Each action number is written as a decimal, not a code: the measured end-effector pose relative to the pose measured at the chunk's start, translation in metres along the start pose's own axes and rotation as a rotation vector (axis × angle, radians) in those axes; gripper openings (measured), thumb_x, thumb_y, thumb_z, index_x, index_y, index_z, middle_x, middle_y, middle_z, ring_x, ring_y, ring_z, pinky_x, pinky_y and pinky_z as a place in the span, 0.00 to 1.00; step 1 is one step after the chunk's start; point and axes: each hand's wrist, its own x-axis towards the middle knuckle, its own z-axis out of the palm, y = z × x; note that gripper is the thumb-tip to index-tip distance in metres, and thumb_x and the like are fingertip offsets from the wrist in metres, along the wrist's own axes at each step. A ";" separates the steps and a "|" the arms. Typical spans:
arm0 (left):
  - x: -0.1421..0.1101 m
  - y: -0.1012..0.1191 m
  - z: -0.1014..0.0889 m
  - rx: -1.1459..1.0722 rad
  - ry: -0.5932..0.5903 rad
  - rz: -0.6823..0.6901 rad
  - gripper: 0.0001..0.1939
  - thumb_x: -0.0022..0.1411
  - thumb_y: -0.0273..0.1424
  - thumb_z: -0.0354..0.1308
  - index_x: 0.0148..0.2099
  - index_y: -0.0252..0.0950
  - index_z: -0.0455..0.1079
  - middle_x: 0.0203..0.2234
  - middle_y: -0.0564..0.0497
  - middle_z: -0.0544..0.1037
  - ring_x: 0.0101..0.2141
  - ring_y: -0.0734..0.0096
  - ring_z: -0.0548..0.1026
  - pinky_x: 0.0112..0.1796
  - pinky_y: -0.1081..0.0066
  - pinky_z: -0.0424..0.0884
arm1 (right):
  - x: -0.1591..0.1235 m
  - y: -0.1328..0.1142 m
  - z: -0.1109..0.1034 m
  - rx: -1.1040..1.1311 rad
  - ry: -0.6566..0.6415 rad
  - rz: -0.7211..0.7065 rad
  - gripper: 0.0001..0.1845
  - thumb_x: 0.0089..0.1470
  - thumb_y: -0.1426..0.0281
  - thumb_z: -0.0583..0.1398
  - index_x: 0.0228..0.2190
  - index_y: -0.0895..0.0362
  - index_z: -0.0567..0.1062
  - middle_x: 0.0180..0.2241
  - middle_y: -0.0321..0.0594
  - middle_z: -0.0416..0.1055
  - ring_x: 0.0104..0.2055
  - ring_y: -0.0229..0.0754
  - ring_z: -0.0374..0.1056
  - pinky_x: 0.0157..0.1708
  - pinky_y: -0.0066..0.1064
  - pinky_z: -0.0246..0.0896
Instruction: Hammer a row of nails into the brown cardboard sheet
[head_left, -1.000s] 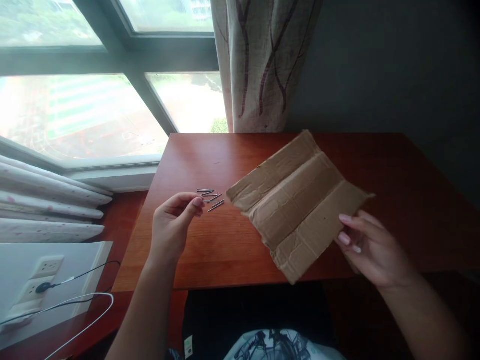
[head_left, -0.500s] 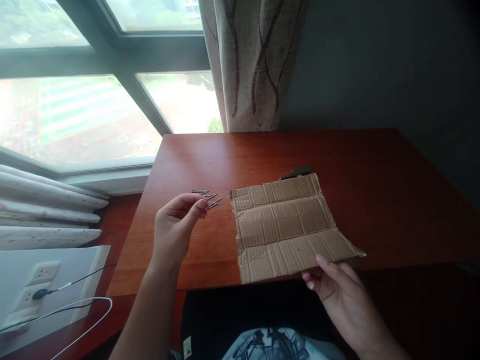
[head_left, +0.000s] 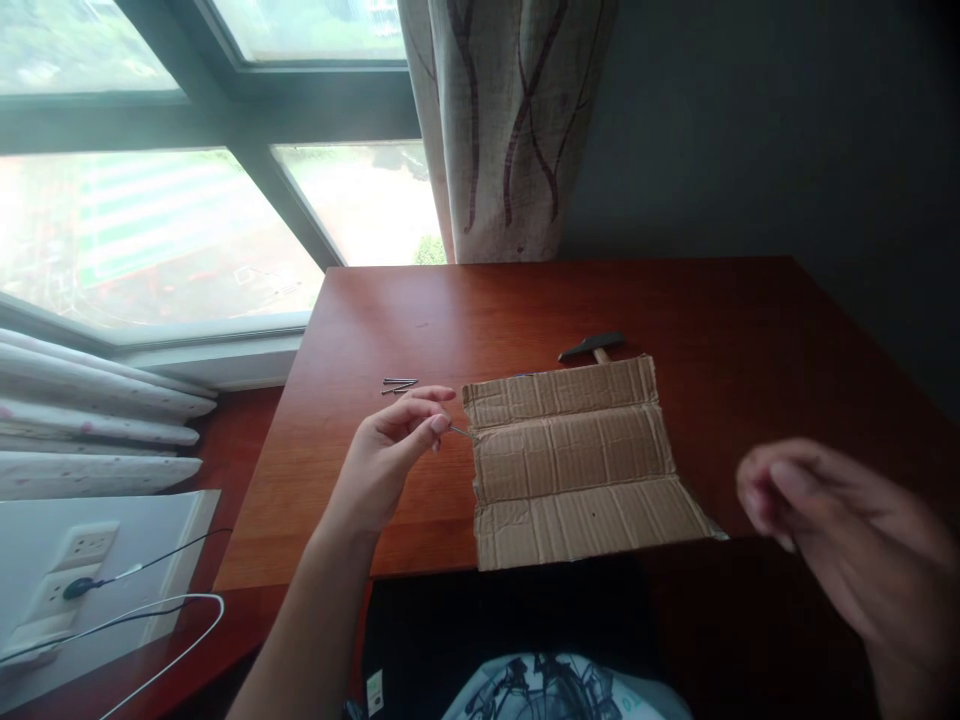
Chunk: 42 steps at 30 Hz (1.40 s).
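My left hand (head_left: 401,440) pinches a nail (head_left: 460,432) between thumb and fingertips. Its thin shaft points right and reaches the left edge of a creased piece of corrugated cardboard (head_left: 574,450). The cardboard lies on the table's front part, its near edge reaching the table's front edge. To the right of the cardboard, my right hand (head_left: 832,520) hangs in the air, blurred, with fingers curled in and nothing visible in them. Several loose nails (head_left: 399,385) lie beyond my left hand. Behind the cardboard is a hammer (head_left: 592,347), its wooden handle partly hidden beneath the cardboard.
The reddish wooden table (head_left: 697,310) stands by a window (head_left: 165,220) and a patterned curtain (head_left: 510,130). At lower left, a wall socket (head_left: 79,570) has a plug and cables (head_left: 172,600). My lap lies below the table's front edge.
My right hand has let go of the cardboard and moved right and up. My left hand has moved right with the nail, to the cardboard's edge. More of the hammer shows now.
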 end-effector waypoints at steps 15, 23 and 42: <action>-0.001 -0.004 0.023 -0.136 -0.034 -0.086 0.14 0.57 0.38 0.73 0.29 0.34 0.76 0.33 0.47 0.81 0.34 0.70 0.75 0.36 0.72 0.71 | 0.059 0.002 0.053 0.030 -0.181 -0.017 0.32 0.55 0.55 0.71 0.57 0.50 0.71 0.46 0.42 0.82 0.45 0.51 0.79 0.43 0.41 0.76; -0.001 0.010 0.031 0.196 0.085 0.243 0.08 0.64 0.37 0.67 0.37 0.38 0.78 0.55 0.42 0.80 0.55 0.55 0.77 0.53 0.60 0.74 | 0.073 0.008 0.055 0.002 -0.169 -0.012 0.32 0.54 0.54 0.70 0.56 0.50 0.71 0.45 0.42 0.82 0.45 0.53 0.79 0.46 0.45 0.75; 0.006 0.019 0.048 0.648 -0.279 0.486 0.05 0.70 0.31 0.60 0.43 0.41 0.78 0.40 0.49 0.86 0.42 0.60 0.82 0.48 0.60 0.73 | 0.031 -0.051 0.090 -0.938 -0.485 -0.896 0.14 0.67 0.70 0.57 0.51 0.53 0.77 0.44 0.47 0.75 0.42 0.51 0.73 0.43 0.44 0.73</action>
